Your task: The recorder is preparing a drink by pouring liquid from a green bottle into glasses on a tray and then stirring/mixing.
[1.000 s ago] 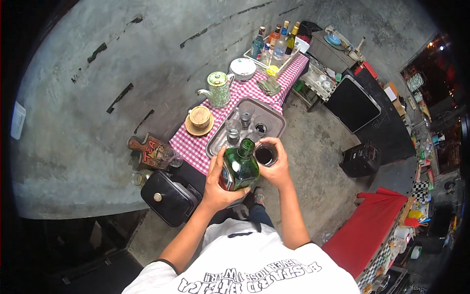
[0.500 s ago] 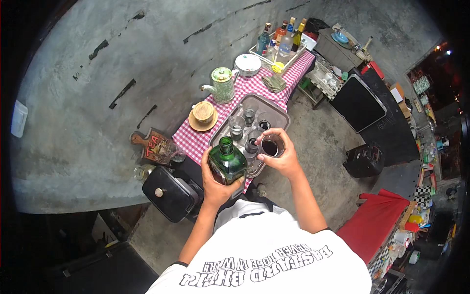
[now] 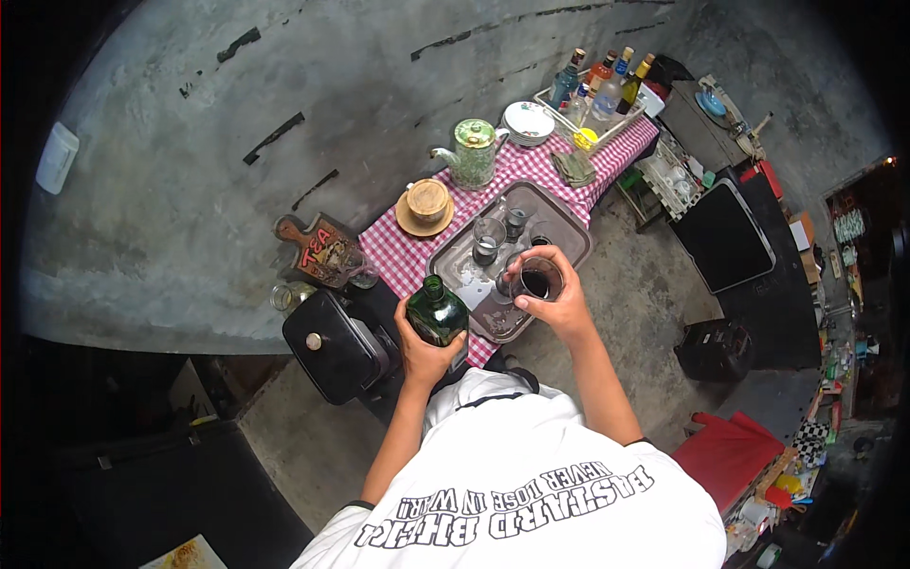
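My left hand point(image 3: 427, 358) is wrapped round a square green glass bottle point(image 3: 437, 318), its uncapped neck pointing up and away from me. In my right hand point(image 3: 572, 305) is a clear drinking glass point(image 3: 559, 273) partly filled with dark liquid. Both are held over or just in front of the near part of a grey-brown tray point(image 3: 580, 228). On that tray stand several more drinking glasses point(image 3: 488, 239), at least some with dark liquid in them. My right fingers and the held glass partly hide the nearer ones.
A red-and-white checked cloth point(image 3: 382, 237) covers the table. Beyond the tray are a green patterned teapot point(image 3: 474, 156), a lidded cup on a saucer point(image 3: 428, 201), stacked plates point(image 3: 528, 121), a folded cloth point(image 3: 573, 168) and a bottle rack point(image 3: 616, 121). A black lidded container point(image 3: 332, 346) stands left.
The view has shifted, so the table and tray appear farther right. The bottle and the glass are slightly farther apart. Both hands keep hold of them.
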Motion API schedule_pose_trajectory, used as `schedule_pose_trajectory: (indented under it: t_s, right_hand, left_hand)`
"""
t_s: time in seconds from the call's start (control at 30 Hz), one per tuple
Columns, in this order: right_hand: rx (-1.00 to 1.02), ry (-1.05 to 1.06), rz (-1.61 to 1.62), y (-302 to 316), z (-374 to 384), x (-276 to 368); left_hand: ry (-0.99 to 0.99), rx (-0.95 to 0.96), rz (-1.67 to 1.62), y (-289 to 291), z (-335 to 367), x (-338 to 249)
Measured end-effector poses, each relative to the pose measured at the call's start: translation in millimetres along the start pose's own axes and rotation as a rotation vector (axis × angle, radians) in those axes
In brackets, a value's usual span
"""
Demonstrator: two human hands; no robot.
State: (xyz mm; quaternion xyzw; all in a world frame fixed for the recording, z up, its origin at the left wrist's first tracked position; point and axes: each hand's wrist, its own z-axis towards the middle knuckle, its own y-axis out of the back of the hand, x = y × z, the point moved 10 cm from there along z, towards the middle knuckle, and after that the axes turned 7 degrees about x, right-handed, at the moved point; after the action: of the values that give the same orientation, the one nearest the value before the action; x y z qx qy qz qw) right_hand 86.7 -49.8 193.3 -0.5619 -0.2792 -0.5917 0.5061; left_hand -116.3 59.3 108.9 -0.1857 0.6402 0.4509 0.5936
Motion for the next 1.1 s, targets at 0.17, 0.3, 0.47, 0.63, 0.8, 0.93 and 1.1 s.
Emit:
schedule_pose_trajectory:
  t_s: [0.17, 0.3, 0.47, 0.63, 0.8, 0.93, 1.1]
  right_hand:
    - [0.009, -0.027, -0.02, 1.4, 2.1, -13.7]
    - [0.004, -0.036, -0.131, 3.0, 1.6, -20.9]
    - [0.001, -0.069, -0.157, 1.1, -3.8, -32.4]
    - [-0.002, -0.149, -0.222, -7.3, -12.3, -45.1]
    - [-0.019, -0.129, -0.262, -12.5, -16.6, -60.1]
    - [-0.054, -0.143, -0.292, -17.2, -15.9, -69.5]
    - [-0.116, -0.146, -0.315, -18.7, -17.7, -79.4]
  left_hand:
    - [0.044, -0.018, 0.05, -11.2, -4.1, 32.6]
    - [0.093, -0.007, 0.047, -20.3, -7.4, 54.4]
    - [0.094, -0.025, 0.105, -24.4, -7.7, 74.8]
    - [0.071, -0.051, 0.138, -23.7, -8.4, 92.6]
    - [0.073, -0.043, 0.144, -29.0, -3.9, 104.6]
    - [0.066, -0.023, 0.143, -34.5, 3.2, 109.7]
    - [0.072, -0.017, 0.134, -35.6, -3.2, 115.9]
